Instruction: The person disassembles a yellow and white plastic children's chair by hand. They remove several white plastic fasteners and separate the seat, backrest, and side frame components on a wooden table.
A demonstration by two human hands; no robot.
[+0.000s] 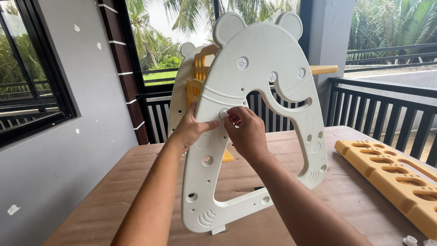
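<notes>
Head view: white plastic screw cap [223, 113] sits in a hole of the bear-shaped white panel [255, 91], which stands upright on the counter [318, 200]. Right hand [246, 132] pinches the cap, fingers closed on it. Left hand [189, 130] lies flat against the panel edge, thumb across the face, fingers partly hidden behind. Judged: panel is stiff, light, smooth moulded plastic, likely slippery; best held at the edges or cutouts. Second white panel with yellow parts [198, 73] stands behind. Yellow slotted board [391, 177] lies right, well apart.
</notes>
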